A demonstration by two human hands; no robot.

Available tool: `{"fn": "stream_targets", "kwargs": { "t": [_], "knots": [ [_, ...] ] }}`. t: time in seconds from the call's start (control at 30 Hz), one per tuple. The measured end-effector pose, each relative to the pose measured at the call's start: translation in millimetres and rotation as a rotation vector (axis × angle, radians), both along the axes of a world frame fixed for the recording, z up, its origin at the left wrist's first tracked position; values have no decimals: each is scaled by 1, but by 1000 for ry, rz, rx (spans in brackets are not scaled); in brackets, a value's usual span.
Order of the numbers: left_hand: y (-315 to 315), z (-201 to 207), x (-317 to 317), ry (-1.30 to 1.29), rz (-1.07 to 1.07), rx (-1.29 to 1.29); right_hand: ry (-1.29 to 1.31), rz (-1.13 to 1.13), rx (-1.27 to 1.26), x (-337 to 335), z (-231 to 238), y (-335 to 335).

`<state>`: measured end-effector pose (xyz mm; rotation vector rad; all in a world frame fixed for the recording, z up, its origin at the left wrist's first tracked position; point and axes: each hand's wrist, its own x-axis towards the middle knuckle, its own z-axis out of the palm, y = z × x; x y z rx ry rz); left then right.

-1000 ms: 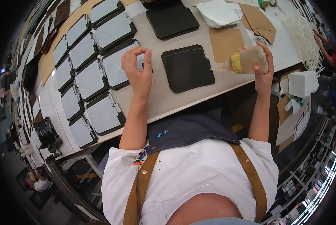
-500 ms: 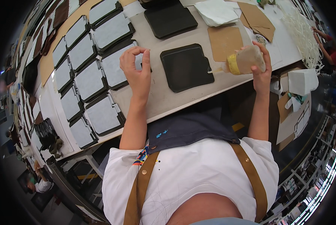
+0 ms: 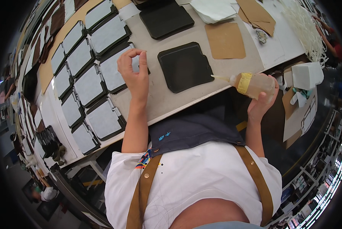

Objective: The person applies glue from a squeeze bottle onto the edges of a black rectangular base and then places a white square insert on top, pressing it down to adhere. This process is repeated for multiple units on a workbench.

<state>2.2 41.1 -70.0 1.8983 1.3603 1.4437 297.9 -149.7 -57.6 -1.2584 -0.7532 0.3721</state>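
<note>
The right hand [image 3: 257,107] holds a cloudy, yellow-banded plastic bottle [image 3: 261,86], its thin tip [image 3: 219,78] by the flat, black, squarish piece [image 3: 184,68] on the grey table [image 3: 161,103]. The left hand [image 3: 134,72] curls; I cannot tell if it holds anything.

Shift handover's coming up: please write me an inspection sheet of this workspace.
Surface: grey tabletop, bearing panels and sheets.
Work items: black panel lying flat; squeeze bottle tilted, nozzle by the black panel's right edge, contact unclear; white-faced panels in rows at left.
Clutter: brown sheet, white sheets, heaped white strands.
Left grip: loosely curled, nothing seen held.
Right grip: closed around the squeeze bottle.
Cables: nothing seen.
Surroundings: another person's red clothing at far right.
</note>
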Motion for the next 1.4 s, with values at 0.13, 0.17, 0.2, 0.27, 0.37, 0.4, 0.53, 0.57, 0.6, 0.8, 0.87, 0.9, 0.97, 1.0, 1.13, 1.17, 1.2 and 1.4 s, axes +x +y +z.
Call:
{"fn": "stream_targets", "kwargs": {
  "t": [0.13,0.17,0.2,0.27,0.37,0.4,0.53,0.57,0.6,0.8,0.87,0.9,0.97,1.0,1.13,1.17,1.2,1.4],
  "knots": [
    [0,-1,0,-32,-15,-18,-123,-27,42,-25,-2,-8],
    [0,-2,0,-29,-16,-13,-158,-28,53,-28,-5,-9],
    [0,-2,0,-14,-14,-4,-177,-14,61,-28,-8,-10],
    [2,-3,-1,17,-10,14,-201,15,88,-32,-7,-9],
    [1,-1,0,18,-8,6,-226,52,103,-37,-9,-9],
    [1,-2,0,17,-8,5,-233,64,104,-38,-10,-9],
    [1,-2,0,8,-9,22,-242,116,123,-51,-13,-10],
    [1,-3,0,6,-6,25,-240,132,122,-54,-13,-10],
    [2,-3,0,9,-4,23,-238,148,121,-56,-13,-10],
    [2,-4,-1,19,5,24,-257,256,151,-74,-22,-3],
    [2,-4,-1,11,4,27,-271,296,155,-80,-23,0],
    [2,-3,-1,12,8,31,-279,316,157,-84,-24,1],
    [2,-3,0,6,4,35,-276,362,186,-92,-26,6],
    [2,-4,-1,10,5,32,-275,384,200,-97,-27,8],
    [2,-2,-1,0,15,18,-141,311,160,-108,-25,14],
    [2,-1,-1,-8,20,13,-50,236,134,-107,-19,19],
    [1,-1,-1,-1,20,13,41,160,108,-105,-16,23],
    [0,0,-1,11,4,14,98,-306,16,12,-39,41]
  ]
}}
